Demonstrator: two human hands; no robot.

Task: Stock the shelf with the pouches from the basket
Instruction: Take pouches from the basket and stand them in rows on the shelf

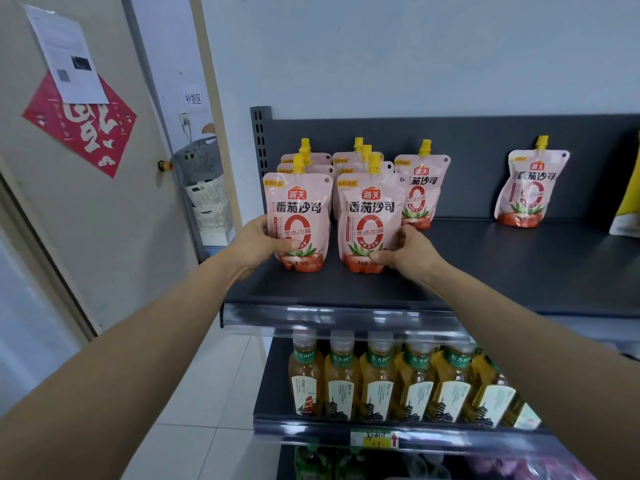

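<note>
Pink spouted pouches with yellow caps stand on the dark top shelf (pixel 485 271). My left hand (pixel 258 242) grips the front left pouch (pixel 298 220) by its left side, thumb across its lower front. My right hand (pixel 405 252) holds the front right pouch (pixel 370 223) at its lower right corner. Both pouches stand upright with their bases on the shelf. Behind them stand two short rows of the same pouches. Another pouch (pixel 420 188) stands further right, and a single pouch (pixel 531 188) leans against the back panel. The basket is out of sight.
A yellow package (pixel 627 206) sits at the far right of the shelf. Below, a shelf carries a row of amber tea bottles (pixel 381 379). A door (pixel 86 168) with a red decoration stands to the left, with stacked crates (pixel 207 188) behind it.
</note>
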